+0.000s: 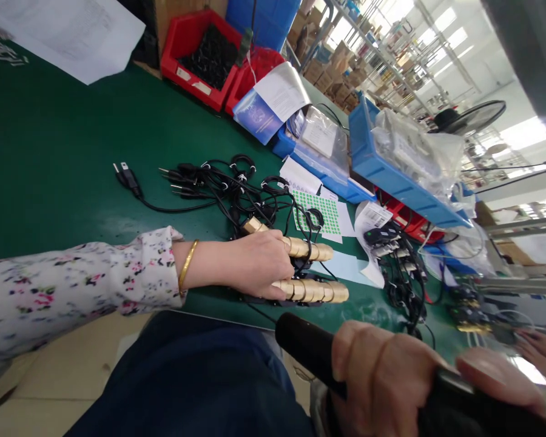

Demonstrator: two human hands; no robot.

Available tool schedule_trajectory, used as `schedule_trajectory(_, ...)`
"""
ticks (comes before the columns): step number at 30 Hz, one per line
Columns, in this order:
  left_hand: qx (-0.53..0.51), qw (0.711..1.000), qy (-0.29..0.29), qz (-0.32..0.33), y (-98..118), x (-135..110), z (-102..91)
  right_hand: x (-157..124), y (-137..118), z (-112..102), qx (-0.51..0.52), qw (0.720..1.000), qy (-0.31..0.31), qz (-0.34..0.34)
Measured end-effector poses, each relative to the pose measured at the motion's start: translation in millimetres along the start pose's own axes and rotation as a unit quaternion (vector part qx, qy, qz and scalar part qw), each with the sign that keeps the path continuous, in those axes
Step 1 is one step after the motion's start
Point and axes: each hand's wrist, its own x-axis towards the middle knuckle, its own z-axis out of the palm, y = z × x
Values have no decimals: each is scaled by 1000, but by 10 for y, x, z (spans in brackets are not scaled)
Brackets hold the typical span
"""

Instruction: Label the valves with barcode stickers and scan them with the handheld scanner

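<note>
In the head view, the left forearm is lying almost level across the lower left, with a white floral fabric sleeve point(131, 273) bunching at the cuff and a smooth gold bangle point(188, 267) circling the wrist. The left hand point(255, 264) is resting palm down over two rows of shiny brass-coloured faceted pieces, the upper row point(318, 250) and the lower row point(318, 291). Its fingers are curling down and touching the brass; whether they are pinching anything is not possible to tell. The right hand point(386, 376), slightly blurred, is closing its fingers around a smooth black cylindrical tool point(307, 346), whose blunt, rounded end is pointing up and to the left, toward the brass rows.

The rows are lying side by side near the front edge of a matte dark-green tabletop point(73, 139), at the centre. Just beyond them, glossy black rubbery cables point(243, 188) are lying tangled, some looping into tied coils, while a black plug with metal prongs point(126, 177) is sticking out leftward. A white paper sheet with green dots point(325, 213) is lying flat beside the coils. Farther back, a red plastic bin point(173, 57) is holding small black pieces.
</note>
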Motion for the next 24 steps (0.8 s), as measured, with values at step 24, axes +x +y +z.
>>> schedule_trajectory(24, 4, 1000, 30, -4, -30, 23, 50, 219, 79, 469, -14, 999, 15, 41)
